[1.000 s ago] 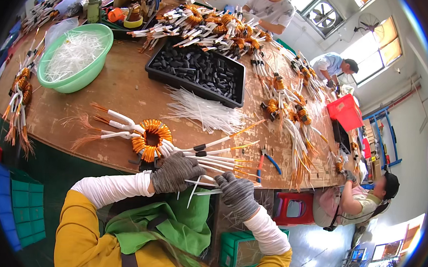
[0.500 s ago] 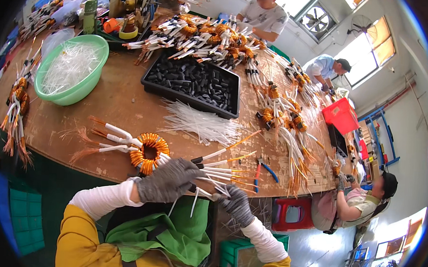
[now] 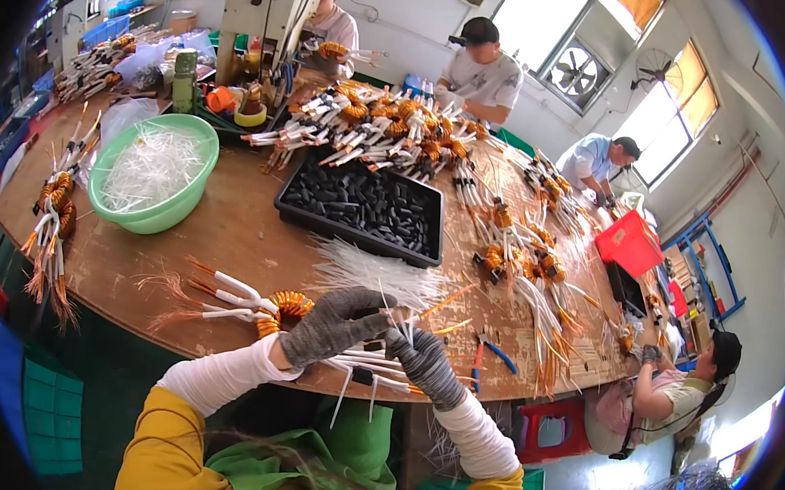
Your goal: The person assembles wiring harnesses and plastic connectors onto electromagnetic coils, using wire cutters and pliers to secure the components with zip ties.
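Note:
A ring-shaped copper coil (image 3: pixel 293 305) with white-sleeved, frayed-end leads (image 3: pixel 234 301) lies at the table's near edge. My left hand (image 3: pixel 335 326), in a grey knit glove, is raised over the coil's right-hand leads, fingers closed in a pinch; what they hold is partly hidden. Meeting it fingertip to fingertip, my gloved right hand (image 3: pixel 429 367) is closed on thin white strips (image 3: pixel 409 328). Below both hands, more white leads carry a black sleeve (image 3: pixel 363 376), and narrow white tails hang over the edge.
Beyond my hands lie loose white strips (image 3: pixel 378 275) and a black tray (image 3: pixel 358 230) of short black pieces. A green bowl (image 3: pixel 205 177) stands left. Pliers (image 3: pixel 498 357) and piled coils (image 3: pixel 498 255) are rightward. Co-workers sit around the table (image 3: pixel 169 273).
Both hands have lifted and moved away from me, from the leads to above them, with fingertips together. The view has tilted up a little, and the coil is now more covered by my left hand.

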`<state>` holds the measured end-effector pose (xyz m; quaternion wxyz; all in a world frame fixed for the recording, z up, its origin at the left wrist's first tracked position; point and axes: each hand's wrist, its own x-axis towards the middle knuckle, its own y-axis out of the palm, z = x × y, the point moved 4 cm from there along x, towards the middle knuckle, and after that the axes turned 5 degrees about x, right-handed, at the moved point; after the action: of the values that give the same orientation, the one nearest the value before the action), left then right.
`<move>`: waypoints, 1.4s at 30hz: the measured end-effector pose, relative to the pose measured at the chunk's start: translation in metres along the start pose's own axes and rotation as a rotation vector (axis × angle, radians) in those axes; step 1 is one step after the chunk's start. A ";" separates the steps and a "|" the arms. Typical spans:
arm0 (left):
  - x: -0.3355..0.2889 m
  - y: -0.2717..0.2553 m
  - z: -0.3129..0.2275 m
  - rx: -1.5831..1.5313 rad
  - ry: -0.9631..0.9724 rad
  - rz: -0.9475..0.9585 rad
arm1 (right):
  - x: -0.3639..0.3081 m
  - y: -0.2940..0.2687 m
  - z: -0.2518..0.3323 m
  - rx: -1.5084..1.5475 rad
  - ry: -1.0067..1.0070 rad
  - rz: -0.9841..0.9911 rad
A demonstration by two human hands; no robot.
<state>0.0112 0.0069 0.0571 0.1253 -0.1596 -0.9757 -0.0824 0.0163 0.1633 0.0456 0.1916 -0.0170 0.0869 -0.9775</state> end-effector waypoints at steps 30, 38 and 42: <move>0.016 -0.078 0.042 0.277 -0.181 -0.324 | -0.023 0.018 -0.100 0.545 0.263 -0.215; 0.008 -0.062 0.055 0.311 -0.249 -0.046 | -0.019 0.026 -0.075 0.436 0.370 -0.082; 0.004 -0.050 0.053 0.334 -0.158 0.047 | -0.025 0.023 -0.082 0.441 0.438 0.034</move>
<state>-0.0201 -0.0280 0.0017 0.0748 -0.1656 -0.9786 0.0963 0.0424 0.1651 -0.0394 0.1838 0.2374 -0.0878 -0.9498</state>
